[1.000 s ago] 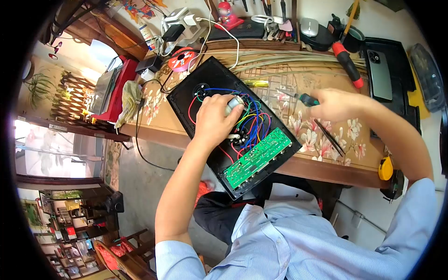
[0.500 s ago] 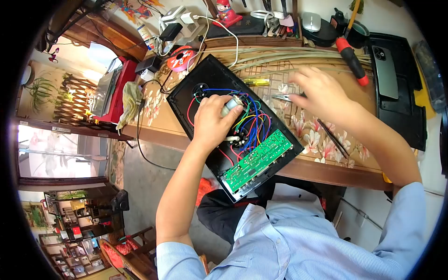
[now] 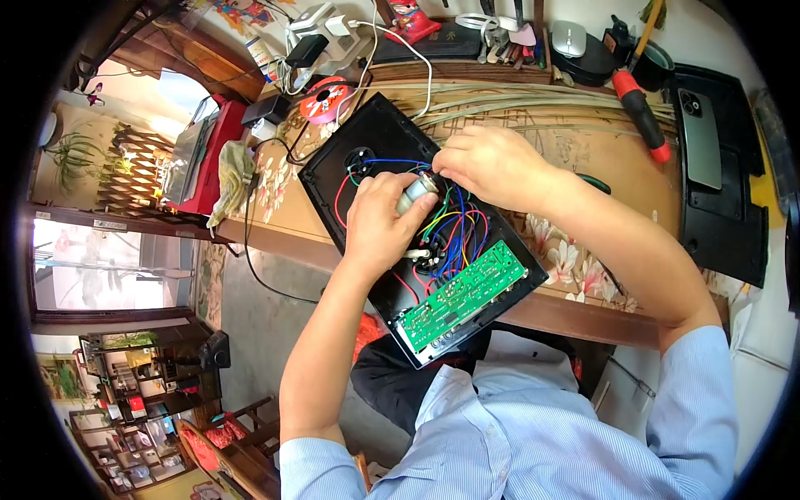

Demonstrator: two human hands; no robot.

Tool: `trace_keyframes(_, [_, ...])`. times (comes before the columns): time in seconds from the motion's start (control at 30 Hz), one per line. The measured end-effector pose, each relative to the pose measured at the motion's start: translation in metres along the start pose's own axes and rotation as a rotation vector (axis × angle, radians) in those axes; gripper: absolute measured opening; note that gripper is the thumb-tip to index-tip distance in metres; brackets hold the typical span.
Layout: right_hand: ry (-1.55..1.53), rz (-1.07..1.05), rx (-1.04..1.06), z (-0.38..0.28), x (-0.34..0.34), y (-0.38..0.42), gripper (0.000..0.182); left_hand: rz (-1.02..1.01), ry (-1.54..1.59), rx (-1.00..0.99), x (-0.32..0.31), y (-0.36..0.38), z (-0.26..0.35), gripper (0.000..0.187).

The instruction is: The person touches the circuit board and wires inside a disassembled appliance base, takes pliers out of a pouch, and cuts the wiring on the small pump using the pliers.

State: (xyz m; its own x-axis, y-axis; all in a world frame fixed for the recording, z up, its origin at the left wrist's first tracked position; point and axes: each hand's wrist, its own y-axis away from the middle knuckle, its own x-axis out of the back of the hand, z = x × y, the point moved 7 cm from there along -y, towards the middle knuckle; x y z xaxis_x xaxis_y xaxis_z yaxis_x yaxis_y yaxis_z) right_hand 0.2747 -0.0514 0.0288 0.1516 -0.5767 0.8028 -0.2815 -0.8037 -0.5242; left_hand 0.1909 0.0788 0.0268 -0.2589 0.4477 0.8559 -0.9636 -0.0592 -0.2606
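Observation:
An open black plastic housing (image 3: 337,179) lies tilted over the desk's front edge, with coloured wires (image 3: 454,237) inside and a green circuit board (image 3: 462,297) at its near end. My left hand (image 3: 383,212) is closed round a small silvery-white cylinder (image 3: 413,195) above the housing. At the cylinder's far end, my right hand (image 3: 475,162) has its fingers pinched together close to the wires. What sits between those fingertips is hidden.
Long thin strips (image 3: 533,98) run along the back of the desk. A tool with a red-and-black handle (image 3: 640,112) lies at the right, beside a black panel with a phone (image 3: 700,146) on it. A red-and-white spool (image 3: 325,100) and cables are at the left.
My right hand has moved left and down from the desk to the cylinder's end, its fingers now drawn together. My left hand keeps its hold on the cylinder.

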Motion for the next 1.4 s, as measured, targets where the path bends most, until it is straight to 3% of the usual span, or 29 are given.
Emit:
trace_keyframes(0.13, [-0.032,0.005,-0.061,0.000,-0.007,0.002,0.010,0.013,0.005,-0.031,0.002,0.003,-0.003,0.035])
trace_keyframes(0.27, [0.031,-0.023,0.039,-0.003,-0.002,-0.001,0.013,-0.014,0.026,0.013,0.000,0.001,-0.001,0.035])
trace_keyframes(0.53, [-0.023,-0.010,0.014,-0.002,-0.001,0.001,0.016,0.005,0.012,0.004,0.001,0.002,0.000,0.034])
trace_keyframes(0.97, [0.009,-0.046,0.002,-0.002,-0.002,-0.001,0.009,-0.023,0.017,0.009,0.000,0.002,-0.002,0.035])
trace_keyframes(1.2, [-0.095,-0.016,0.092,0.000,0.001,-0.005,0.010,-0.007,-0.020,0.020,0.002,0.001,0.003,0.036])
trace_keyframes(1.33, [-0.134,-0.047,0.094,0.001,0.002,-0.008,0.009,-0.038,-0.143,-0.007,0.002,-0.006,0.014,0.038])
trace_keyframes(1.4, [-0.140,-0.067,0.084,0.001,0.001,-0.009,0.009,0.060,-0.205,-0.115,0.003,-0.009,0.023,0.036])
